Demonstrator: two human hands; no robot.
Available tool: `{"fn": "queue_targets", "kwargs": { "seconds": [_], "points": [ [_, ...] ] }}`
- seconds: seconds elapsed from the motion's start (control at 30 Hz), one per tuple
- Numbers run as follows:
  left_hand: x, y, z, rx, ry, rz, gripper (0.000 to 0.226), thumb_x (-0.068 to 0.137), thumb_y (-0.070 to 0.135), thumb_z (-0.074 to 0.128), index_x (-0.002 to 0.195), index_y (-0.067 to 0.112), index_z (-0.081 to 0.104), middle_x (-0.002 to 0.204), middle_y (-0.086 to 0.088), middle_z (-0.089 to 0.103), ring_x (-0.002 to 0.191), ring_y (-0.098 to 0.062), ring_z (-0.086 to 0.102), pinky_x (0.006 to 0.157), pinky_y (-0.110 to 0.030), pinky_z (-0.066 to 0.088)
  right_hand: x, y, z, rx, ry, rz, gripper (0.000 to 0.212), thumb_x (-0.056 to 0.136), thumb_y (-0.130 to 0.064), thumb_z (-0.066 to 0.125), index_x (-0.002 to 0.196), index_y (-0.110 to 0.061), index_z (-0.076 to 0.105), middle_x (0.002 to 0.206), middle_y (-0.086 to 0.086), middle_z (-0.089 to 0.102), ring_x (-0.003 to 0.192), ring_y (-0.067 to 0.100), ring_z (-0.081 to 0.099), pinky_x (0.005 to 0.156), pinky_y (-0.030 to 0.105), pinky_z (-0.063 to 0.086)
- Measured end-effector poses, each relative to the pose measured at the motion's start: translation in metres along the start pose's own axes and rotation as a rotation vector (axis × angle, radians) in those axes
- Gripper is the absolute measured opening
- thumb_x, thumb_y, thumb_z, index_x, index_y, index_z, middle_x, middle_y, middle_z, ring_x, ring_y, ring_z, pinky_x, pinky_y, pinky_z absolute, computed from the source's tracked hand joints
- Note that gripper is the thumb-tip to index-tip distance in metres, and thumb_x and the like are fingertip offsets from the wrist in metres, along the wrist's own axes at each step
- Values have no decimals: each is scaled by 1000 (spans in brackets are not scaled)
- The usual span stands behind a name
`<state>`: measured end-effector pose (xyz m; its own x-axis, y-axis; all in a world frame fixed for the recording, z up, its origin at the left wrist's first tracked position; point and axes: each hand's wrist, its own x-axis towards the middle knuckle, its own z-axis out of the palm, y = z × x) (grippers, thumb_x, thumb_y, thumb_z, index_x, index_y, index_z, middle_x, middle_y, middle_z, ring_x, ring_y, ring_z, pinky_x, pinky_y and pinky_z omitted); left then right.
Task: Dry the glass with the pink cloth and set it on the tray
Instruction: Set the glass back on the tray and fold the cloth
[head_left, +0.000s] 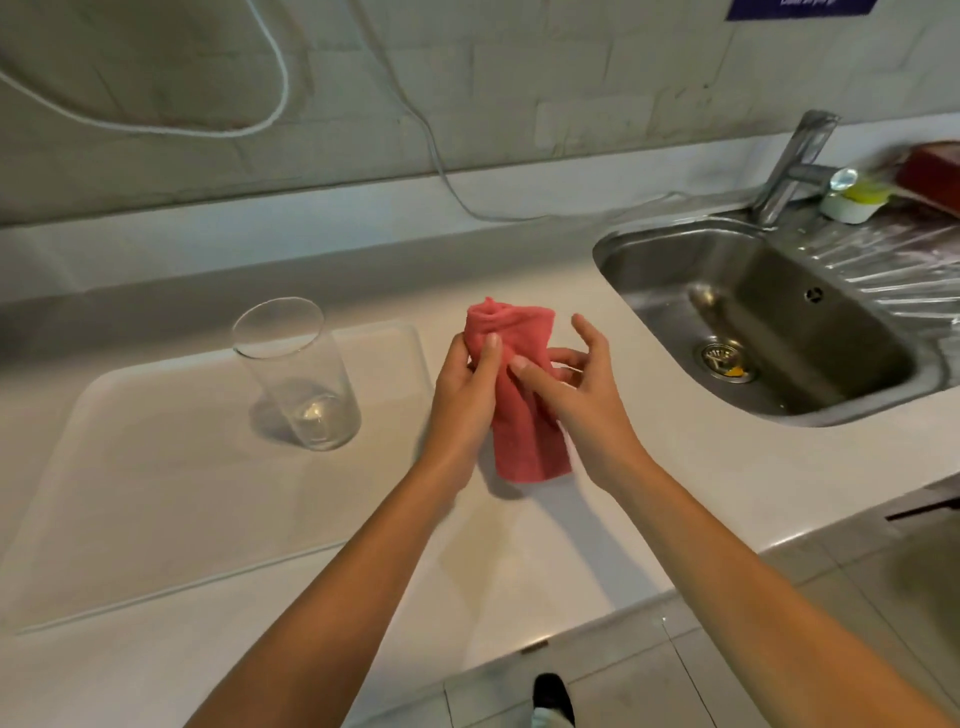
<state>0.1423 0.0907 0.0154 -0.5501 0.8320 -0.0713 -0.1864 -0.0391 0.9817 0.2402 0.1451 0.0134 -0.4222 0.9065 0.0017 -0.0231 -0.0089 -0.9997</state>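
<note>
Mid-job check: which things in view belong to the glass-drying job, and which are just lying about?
Job things:
- glass, upright on the tray
- tray, white, on the counter
- pink cloth, held in the left hand and the right hand

Lying about:
- sink and tap
- white tub with yellow contents behind the sink
- white cable along the wall

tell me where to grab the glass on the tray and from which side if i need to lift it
Grip the glass around its mid wall, coming from its right side, where the hands already are. It stands upright on the tray with straight, slightly tapering sides and nothing crowding it. The left hand seems nearest, though it holds the pink cloth.
</note>
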Motion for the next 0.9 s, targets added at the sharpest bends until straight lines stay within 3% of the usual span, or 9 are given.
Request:
{"fn": "queue_targets", "kwargs": {
  "seconds": [0.07, 0.17, 0.23, 0.3, 0.47, 0.57, 0.7, 0.8, 0.9],
  "points": [
    [2, -1, 1, -11, -23, 13, 21, 98, 41, 46, 101, 56, 60, 118, 5, 68, 106, -14, 66, 94, -44, 52, 8, -1, -10, -69, -119, 141, 64, 79, -42, 66, 133, -21, 39, 123, 4, 57, 107, 15, 58, 91, 33, 50],
    [12, -2, 3, 1, 0, 7, 19, 97, 47, 42, 102, 59, 55, 122, 9, 63, 108, -10, 65, 96, -45, 51, 19, -2, -12, -104, -306, 182, 41, 87, -49, 51, 111, -17, 61, 106, 4, 69, 90, 15, 67, 80, 30, 54],
    [18, -5, 5, -13, 14, -42, 18, 97, 50, 38, 107, 57, 51, 126, 6, 62, 110, -15, 64, 96, -47, 51, 27, 0, -10, -56, -299, 164, 31, 92, -42, 48, 109, -18, 57, 97, 2, 68, 76, 9, 66, 68, 26, 54],
    [21, -11, 6, -36, 32, -98, 19, 97, 52, 36, 109, 56, 50, 128, 4, 62, 110, -18, 64, 94, -49, 52, 37, 4, -8, 2, -302, 179, 23, 95, -37, 47, 110, -20, 51, 96, 1, 66, 75, 7, 64, 63, 25, 53],
    [23, -15, 4, 103, 69, -177, 38, 94, 61, 29, 127, 49, 44, 119, 4, 67, 99, -14, 68, 77, -41, 60, 55, 18, -4, 81, -362, 207, 21, 96, -33, 43, 113, -21, 43, 115, 7, 61, 98, 18, 62, 87, 40, 53],
    [24, -20, 7, 165, 142, -136, 32, 95, 51, 44, 126, 47, 43, 112, 1, 68, 95, -15, 69, 79, -43, 59, 63, 25, -3, -11, -309, 72, 13, 97, -32, 43, 106, -24, 46, 101, 2, 64, 85, 11, 65, 74, 32, 56],
    [23, -33, 5, 315, 201, -13, 64, 94, 23, 59, 144, 44, 25, 88, 11, 60, 75, 9, 62, 77, -28, 55, 74, 35, -9, -128, -233, -38, 9, 95, -33, 46, 104, -33, 46, 91, -6, 62, 75, 1, 61, 62, 21, 51],
    [22, -39, 8, 409, 215, 45, 48, 97, 18, 53, 139, 39, 43, 122, 0, 61, 102, -8, 61, 89, -34, 53, 80, 41, -9, -182, -237, -68, 11, 94, -35, 46, 105, -32, 46, 88, -9, 59, 67, -9, 58, 53, 10, 47],
    [32, -45, 10, 610, 242, 69, 36, 100, 15, 45, 135, 23, 53, 132, -11, 53, 117, -22, 54, 101, -35, 43, 89, 43, -2, -278, -221, -115, 15, 95, -34, 45, 107, -25, 48, 84, -10, 59, 68, -3, 59, 58, 15, 49]
  ]
}}
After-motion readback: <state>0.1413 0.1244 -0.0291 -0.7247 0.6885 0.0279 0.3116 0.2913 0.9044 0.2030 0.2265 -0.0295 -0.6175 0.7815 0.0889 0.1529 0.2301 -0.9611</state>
